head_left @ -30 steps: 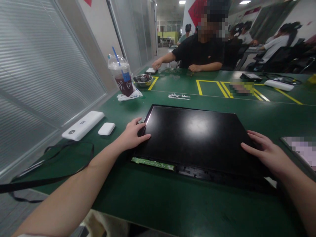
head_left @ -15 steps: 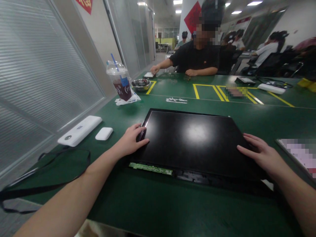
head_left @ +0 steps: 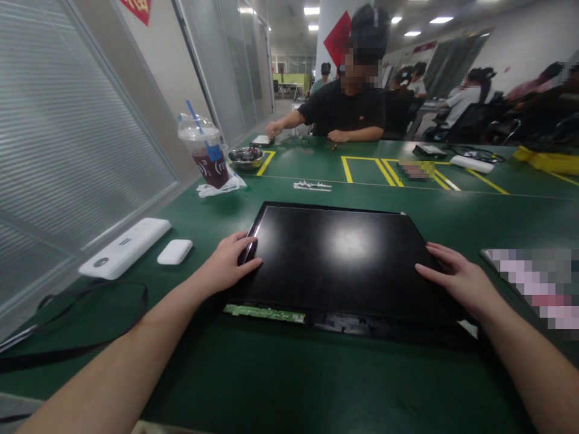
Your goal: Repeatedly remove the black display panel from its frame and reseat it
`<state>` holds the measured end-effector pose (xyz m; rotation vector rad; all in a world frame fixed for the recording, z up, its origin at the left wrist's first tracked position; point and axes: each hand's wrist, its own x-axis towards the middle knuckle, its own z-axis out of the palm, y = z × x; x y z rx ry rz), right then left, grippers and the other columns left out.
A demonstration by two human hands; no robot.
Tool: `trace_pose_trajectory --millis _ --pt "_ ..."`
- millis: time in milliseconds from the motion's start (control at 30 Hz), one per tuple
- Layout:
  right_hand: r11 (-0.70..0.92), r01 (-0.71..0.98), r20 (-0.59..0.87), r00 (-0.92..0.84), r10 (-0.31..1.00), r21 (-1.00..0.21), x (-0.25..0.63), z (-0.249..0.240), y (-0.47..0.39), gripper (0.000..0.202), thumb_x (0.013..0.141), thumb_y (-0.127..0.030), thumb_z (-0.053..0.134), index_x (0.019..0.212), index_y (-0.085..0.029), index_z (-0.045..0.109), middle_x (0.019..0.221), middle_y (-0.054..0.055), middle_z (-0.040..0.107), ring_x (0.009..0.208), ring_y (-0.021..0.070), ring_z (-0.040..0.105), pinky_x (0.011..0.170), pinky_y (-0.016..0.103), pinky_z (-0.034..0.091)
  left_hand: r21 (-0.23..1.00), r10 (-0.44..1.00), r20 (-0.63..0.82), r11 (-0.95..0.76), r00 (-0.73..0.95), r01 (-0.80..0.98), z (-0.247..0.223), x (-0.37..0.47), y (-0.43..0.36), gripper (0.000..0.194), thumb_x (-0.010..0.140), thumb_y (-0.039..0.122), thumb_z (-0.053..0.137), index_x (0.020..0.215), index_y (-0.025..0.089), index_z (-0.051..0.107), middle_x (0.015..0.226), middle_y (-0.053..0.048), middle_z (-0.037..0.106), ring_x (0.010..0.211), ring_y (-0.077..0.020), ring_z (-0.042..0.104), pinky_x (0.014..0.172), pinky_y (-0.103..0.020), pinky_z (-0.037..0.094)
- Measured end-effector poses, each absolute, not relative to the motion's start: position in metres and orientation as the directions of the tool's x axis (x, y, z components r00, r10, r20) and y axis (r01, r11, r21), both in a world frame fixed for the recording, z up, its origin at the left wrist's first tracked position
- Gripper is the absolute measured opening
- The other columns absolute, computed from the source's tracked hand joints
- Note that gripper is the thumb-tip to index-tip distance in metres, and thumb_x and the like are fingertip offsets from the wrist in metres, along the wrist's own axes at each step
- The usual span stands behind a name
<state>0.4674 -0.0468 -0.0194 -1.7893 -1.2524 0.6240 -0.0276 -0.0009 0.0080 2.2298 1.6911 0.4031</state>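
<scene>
A black LCD screen panel point(head_left: 335, 265) lies face up on the green table, with a bright reflection on its surface. A narrow green circuit board point(head_left: 265, 313) runs along the left part of its near edge. My left hand point(head_left: 235, 259) grips the panel's left edge, thumb on top and fingers at the side. On the opposite edge my right hand point(head_left: 452, 274) holds on the same way, with its thumb over the face. The undersides of the fingers are hidden. A small white piece point(head_left: 468, 328) shows at the near right corner.
Left on the table point(head_left: 280, 374) lie a white power bank point(head_left: 125, 247), a white earbud case point(head_left: 175, 252) and a black strap point(head_left: 58, 355). Farther back stand an iced drink cup point(head_left: 208, 160) and a metal bowl point(head_left: 246, 158). A person in black point(head_left: 346, 111) sits opposite.
The camera view has swung slightly to the right, so everything sits farther left in the picture. Both hands keep their hold on the panel's sides.
</scene>
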Motion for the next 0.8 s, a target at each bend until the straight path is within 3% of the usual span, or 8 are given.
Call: trace_pose_trajectory --millis 200,400,600,800 --pt "-0.118 0.475 0.085 0.384 0.919 -0.872 0.466 -0.019 -0.047 0.077 0.062 -0.050 0.087 0.133 -0.024 0.067 0.143 0.011 0.064 0.136 0.0352 0.056 0.117 0.052 0.042 0.409 0.965 0.035 -0.252 0.261 0.877 0.008 -0.027 -0.001 0.069 0.087 0.059 0.055 0.136 0.012 0.062 0.150 -0.023 0.053 0.139 -0.0424 0.048 0.115 -0.060 0.037" --pt "-0.084 0.546 0.123 0.331 0.936 -0.834 0.473 -0.025 -0.046 0.060 0.068 -0.051 0.081 0.122 -0.026 0.072 0.140 0.009 0.067 0.133 0.0344 0.059 0.115 0.053 0.042 0.408 0.962 0.049 -0.266 0.270 0.873 0.008 -0.027 -0.001 0.069 0.086 0.059 0.055 0.136 0.011 0.061 0.147 -0.024 0.055 0.137 -0.0409 0.049 0.117 -0.058 0.036" --pt "-0.116 0.617 0.128 0.336 0.933 -0.779 0.476 -0.021 -0.049 0.063 0.072 -0.051 0.074 0.128 -0.023 0.070 0.140 0.012 0.066 0.131 0.0350 0.061 0.112 0.051 0.047 0.436 0.964 0.078 -0.261 0.253 0.861 0.011 -0.028 0.000 0.072 0.086 0.061 0.053 0.138 0.011 0.056 0.149 -0.023 0.055 0.137 -0.0392 0.050 0.117 -0.057 0.036" --pt "-0.199 0.760 0.095 0.324 0.941 -0.619 0.485 -0.018 -0.050 0.060 0.078 -0.057 0.066 0.130 -0.028 0.070 0.125 0.009 0.074 0.117 0.0377 0.069 0.100 0.059 0.055 0.293 0.988 0.059 -0.153 0.141 0.944 0.003 -0.037 0.010 0.070 0.089 0.058 0.043 0.133 0.006 0.061 0.152 -0.028 0.050 0.144 -0.0450 0.042 0.119 -0.061 0.030"
